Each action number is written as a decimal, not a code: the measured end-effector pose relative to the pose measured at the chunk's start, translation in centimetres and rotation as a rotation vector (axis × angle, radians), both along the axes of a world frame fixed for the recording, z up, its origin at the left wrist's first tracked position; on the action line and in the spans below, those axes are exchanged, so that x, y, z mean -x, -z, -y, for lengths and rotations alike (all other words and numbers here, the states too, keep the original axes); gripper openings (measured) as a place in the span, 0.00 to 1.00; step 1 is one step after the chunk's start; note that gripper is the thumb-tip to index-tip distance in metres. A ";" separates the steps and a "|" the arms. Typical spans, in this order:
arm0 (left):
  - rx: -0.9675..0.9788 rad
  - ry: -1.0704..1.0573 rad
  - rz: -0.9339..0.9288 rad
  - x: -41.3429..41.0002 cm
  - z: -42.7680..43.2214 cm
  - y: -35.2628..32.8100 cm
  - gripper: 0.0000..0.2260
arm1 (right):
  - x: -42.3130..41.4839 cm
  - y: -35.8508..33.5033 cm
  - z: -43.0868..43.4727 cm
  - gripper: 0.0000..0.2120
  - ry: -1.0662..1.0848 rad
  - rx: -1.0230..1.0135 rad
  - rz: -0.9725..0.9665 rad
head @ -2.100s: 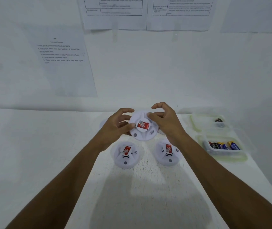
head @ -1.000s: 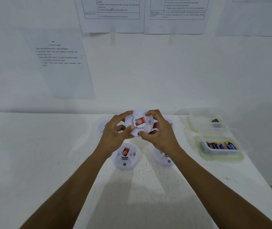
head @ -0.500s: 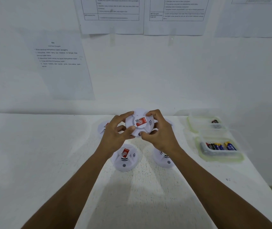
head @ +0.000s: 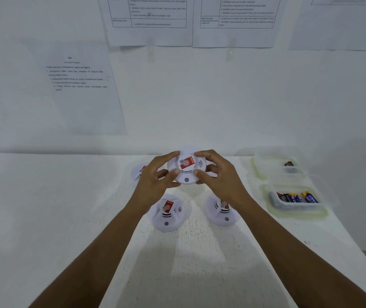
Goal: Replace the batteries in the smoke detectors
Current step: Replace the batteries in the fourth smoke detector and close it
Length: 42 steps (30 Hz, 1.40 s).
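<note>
A round white smoke detector point(head: 186, 168) with a red label is held above a white counter point(head: 44, 207), face up and tilted toward the camera. It is gripped at its rim by both hands. The left hand point(head: 155, 181) is curled around the detector's left edge, thumb on the front and fingers behind. The right hand point(head: 219, 176) is closed on the right edge in the same way.

Below the held detector, two more detectors rest on the counter: one point(head: 166, 213) under the left wrist, another point(head: 222, 211) partly hidden by the right wrist. A fourth detector point(head: 137, 171) is seen just left of the held one, behind the left hand.

To the right of the held detector, a clear tray point(head: 297, 210) holds a row of batteries point(head: 295, 197). Behind that tray, a second tray point(head: 264, 165) holds one dark battery point(head: 289, 164). Printed sheets point(head: 148, 21) are fixed to the wall above.
</note>
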<state>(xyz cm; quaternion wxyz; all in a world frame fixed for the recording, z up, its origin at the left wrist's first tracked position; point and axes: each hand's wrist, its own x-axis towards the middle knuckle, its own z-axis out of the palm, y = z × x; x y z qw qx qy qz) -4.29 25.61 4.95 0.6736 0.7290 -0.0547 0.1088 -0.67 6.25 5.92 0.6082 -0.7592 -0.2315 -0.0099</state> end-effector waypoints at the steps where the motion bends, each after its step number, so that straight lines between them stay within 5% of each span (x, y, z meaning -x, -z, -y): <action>1: -0.004 0.002 -0.002 0.0 0.0 0.0 0.17 | 0.0 0.0 0.1 0.17 -0.008 -0.009 -0.008; 42: -0.109 -0.054 0.014 -1.3 0.3 0.5 0.17 | -1.3 0.5 0.0 0.16 0.004 -0.010 -0.063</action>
